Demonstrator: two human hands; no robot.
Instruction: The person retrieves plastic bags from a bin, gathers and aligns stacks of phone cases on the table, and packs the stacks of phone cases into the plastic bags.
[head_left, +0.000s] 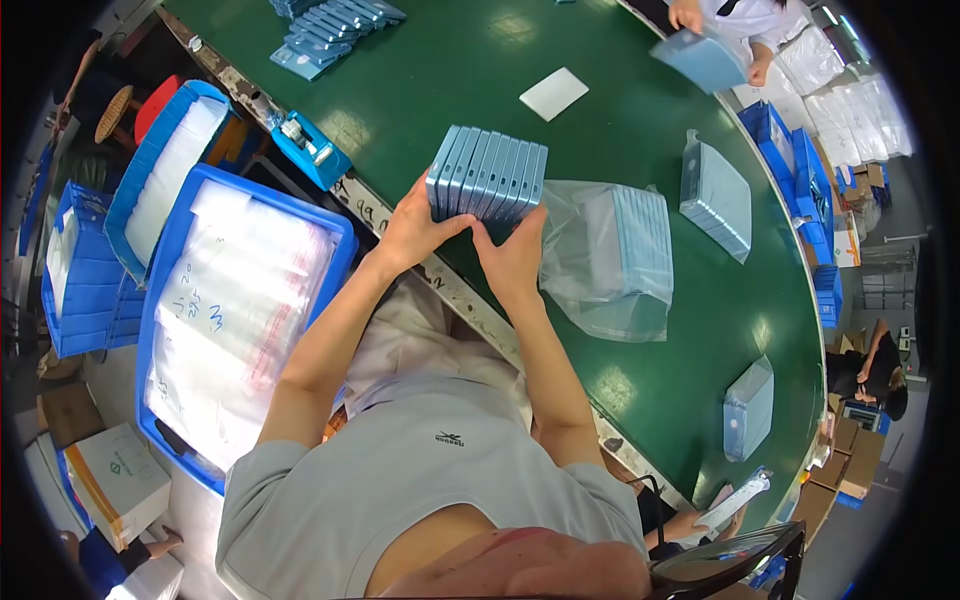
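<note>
My left hand [408, 232] and my right hand [512, 262] are closed on the two sides of a stack of thin blue cases [487, 172]. The cases stand on edge side by side, each with a small dark slot near its end. Both thumbs meet at the near side of the stack. Just right of my right hand, a clear plastic bag [590, 300] lies on the green table [440, 75], with a row of similar light-blue cases [645, 240] inside. Whether the held stack touches the table I cannot tell.
A white card [553, 94] and more blue case stacks [722, 195] lie on the table. At left are a blue bin of plastic bags [235, 300] and a tape dispenser [310, 148]. Across the table, a co-worker's hands [760, 70] hold a blue stack.
</note>
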